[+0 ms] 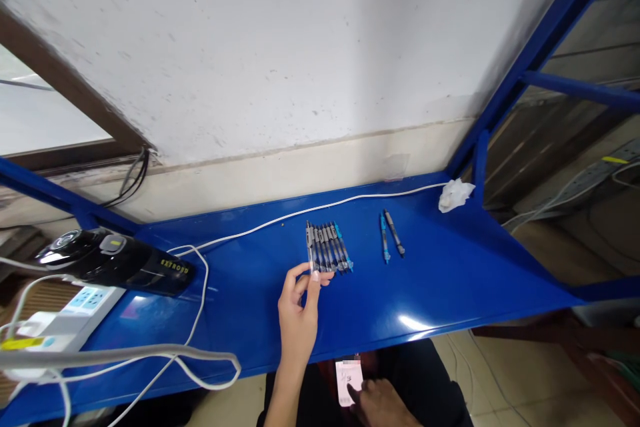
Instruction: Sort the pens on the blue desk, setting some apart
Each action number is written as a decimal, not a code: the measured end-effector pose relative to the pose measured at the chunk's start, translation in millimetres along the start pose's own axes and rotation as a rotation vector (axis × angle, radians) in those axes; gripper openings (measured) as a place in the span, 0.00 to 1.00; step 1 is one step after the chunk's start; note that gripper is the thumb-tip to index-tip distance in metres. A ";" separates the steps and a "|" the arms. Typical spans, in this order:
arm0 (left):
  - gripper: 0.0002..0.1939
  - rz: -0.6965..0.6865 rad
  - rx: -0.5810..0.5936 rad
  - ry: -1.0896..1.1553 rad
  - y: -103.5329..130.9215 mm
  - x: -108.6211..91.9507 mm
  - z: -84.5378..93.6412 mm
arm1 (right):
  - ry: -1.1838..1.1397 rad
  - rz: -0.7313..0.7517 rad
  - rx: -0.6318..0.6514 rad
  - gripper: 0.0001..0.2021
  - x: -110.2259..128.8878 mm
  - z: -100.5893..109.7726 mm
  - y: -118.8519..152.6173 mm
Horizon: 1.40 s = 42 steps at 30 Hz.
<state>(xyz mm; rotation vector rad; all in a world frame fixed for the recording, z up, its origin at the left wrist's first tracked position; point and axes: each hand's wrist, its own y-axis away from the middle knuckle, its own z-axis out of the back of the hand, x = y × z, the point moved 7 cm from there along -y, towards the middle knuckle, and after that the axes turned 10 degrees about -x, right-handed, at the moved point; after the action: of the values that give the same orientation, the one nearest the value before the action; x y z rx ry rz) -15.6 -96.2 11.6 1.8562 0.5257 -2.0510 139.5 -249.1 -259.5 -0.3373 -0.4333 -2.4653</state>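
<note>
My left hand pinches the lower end of a grey pen between thumb and fingertips, at the left end of a row. Beside it, several grey pens and a blue pen lie side by side on the blue table. Farther right, a light-blue pen and a grey pen lie close together. Below the table edge, over my lap, my right hand has its index finger stretched onto a pale phone-like rectangle; its other fingers are partly hidden.
At the left are a black device and a white power strip with loose cables. A white cable runs along the back to a crumpled tissue. Blue frame posts stand at the right.
</note>
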 end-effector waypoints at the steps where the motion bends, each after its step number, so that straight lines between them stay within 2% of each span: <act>1: 0.18 0.003 0.000 -0.002 0.2 -0.6 -0.2 | -0.002 -0.007 0.004 0.11 0.2 1.7 -0.2; 4: 0.18 0.006 0.001 -0.005 0.5 -1.8 -0.8 | 0.004 -0.011 -0.010 0.10 1.7 10.4 -0.8; 7: 0.18 0.004 -0.003 -0.007 0.7 -2.7 -0.6 | 0.011 0.005 -0.001 0.13 4.8 18.1 -0.6; 15: 0.17 -0.009 -0.006 -0.009 1.8 -5.5 -0.9 | -0.027 -0.026 0.061 0.12 2.6 20.2 0.4; 18: 0.17 -0.025 -0.005 0.000 3.2 -5.4 -0.2 | -0.103 -0.008 0.056 0.09 5.7 34.7 0.6; 20: 0.17 -0.042 0.003 0.014 6.3 -6.4 0.6 | -0.188 0.007 -0.031 0.08 9.8 58.6 2.7; 23: 0.16 -0.048 -0.012 0.045 16.2 -9.5 4.1 | -0.318 0.075 -0.214 0.13 17.8 107.3 14.6; 24: 0.16 -0.040 -0.014 0.054 21.5 -10.9 4.9 | -0.347 0.112 -0.302 0.13 19.9 127.4 21.2; 26: 0.16 -0.016 0.034 0.073 35.4 -14.9 2.0 | -0.357 0.179 -0.605 0.15 19.6 178.6 39.6; 28: 0.16 0.024 0.145 0.093 53.2 -19.7 -7.6 | -0.284 0.238 -0.883 0.26 17.5 231.1 58.7; 30: 0.17 0.078 0.243 0.105 71.6 -25.0 -19.1 | -0.181 0.274 -0.950 0.31 16.5 274.4 62.4; 34: 0.17 0.154 0.335 0.099 95.6 -37.3 -37.9 | 0.097 0.230 -1.140 0.22 10.8 349.3 49.4; 36: 0.18 0.171 0.329 0.111 99.5 -41.5 -40.2 | 0.145 0.317 -1.197 0.17 12.2 370.5 38.5; 37: 0.21 0.156 0.303 0.129 99.8 -43.3 -38.1 | 0.135 0.385 -1.184 0.16 12.7 376.3 31.4; 40: 0.30 0.054 0.193 0.191 103.2 -39.1 -23.7 | -0.043 0.586 -1.020 0.14 7.9 384.0 5.7; 41: 0.29 0.039 0.168 0.195 106.8 -30.5 -18.4 | -0.148 0.606 -0.968 0.14 2.3 387.3 -4.1; 42: 0.25 0.035 0.155 0.181 111.7 -17.8 -13.8 | -0.282 0.565 -0.938 0.15 -7.4 392.4 -15.5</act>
<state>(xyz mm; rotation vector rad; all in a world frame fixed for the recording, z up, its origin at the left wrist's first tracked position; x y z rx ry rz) 51.1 -188.0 22.1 2.1386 0.3845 -1.9618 189.9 -83.8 93.3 -1.0253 0.6723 -1.8988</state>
